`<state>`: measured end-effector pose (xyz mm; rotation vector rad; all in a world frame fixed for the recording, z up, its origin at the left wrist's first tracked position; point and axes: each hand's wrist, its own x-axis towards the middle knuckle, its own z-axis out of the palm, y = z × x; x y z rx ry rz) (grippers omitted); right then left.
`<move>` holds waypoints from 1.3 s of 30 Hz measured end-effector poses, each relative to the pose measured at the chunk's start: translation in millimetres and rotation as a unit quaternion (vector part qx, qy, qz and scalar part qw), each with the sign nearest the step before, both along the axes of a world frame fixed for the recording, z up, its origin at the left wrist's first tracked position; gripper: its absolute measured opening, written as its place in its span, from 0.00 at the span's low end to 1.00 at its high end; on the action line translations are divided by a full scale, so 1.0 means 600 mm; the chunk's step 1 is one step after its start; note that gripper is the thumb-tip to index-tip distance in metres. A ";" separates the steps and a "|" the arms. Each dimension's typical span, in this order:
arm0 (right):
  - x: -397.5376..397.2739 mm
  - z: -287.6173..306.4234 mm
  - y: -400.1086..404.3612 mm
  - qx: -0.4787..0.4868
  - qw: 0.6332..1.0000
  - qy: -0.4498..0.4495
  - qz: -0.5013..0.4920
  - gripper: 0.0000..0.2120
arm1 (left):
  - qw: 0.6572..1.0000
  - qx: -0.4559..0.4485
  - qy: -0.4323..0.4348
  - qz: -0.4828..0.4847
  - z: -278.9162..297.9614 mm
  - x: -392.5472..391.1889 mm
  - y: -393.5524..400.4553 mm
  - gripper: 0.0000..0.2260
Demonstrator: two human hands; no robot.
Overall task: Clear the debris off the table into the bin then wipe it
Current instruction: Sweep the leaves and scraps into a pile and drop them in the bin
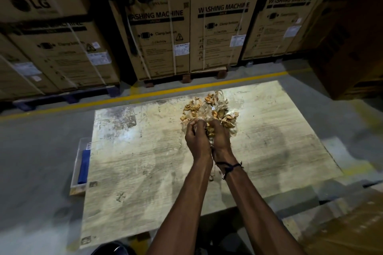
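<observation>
Debris [209, 107] lies heaped just beyond, partly between, cupped hands [208, 137].

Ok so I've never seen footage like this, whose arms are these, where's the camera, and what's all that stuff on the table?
There is no robot: a person wears a camera on the head, looking down at their own arms. The left hand and right hand are cupped together, gathering crumpled brown debris on a worn table. A clear tray holding something blue sits at the table's left edge. Stacked washing machine boxes stand behind. A dark round object, possibly the bin, shows at the bottom.
</observation>
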<state>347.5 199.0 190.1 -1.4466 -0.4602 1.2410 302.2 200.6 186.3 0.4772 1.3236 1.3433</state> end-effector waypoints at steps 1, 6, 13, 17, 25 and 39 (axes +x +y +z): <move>0.002 0.003 0.001 0.003 1.000 -0.001 -0.001 0.20 | 1.000 0.000 0.005 -0.002 0.003 0.002 0.000 0.07; 0.012 0.013 0.011 0.020 1.000 0.007 0.006 0.28 | 0.999 0.024 0.044 0.011 0.025 0.014 0.014 0.16; 0.041 0.049 0.033 0.025 0.998 0.007 0.055 0.28 | 0.998 0.051 -0.020 0.013 0.038 0.039 0.041 0.10; 0.060 0.052 0.053 0.048 0.997 -0.032 0.056 0.16 | 0.998 0.041 -0.014 0.045 0.041 0.052 0.059 0.06; 0.083 0.059 0.102 0.046 0.998 -0.018 0.044 0.32 | 0.994 0.066 0.013 0.089 0.075 0.071 0.091 0.05; 0.107 0.080 0.133 0.121 0.986 0.029 0.111 0.17 | 0.989 0.101 0.051 0.094 0.108 0.100 0.121 0.19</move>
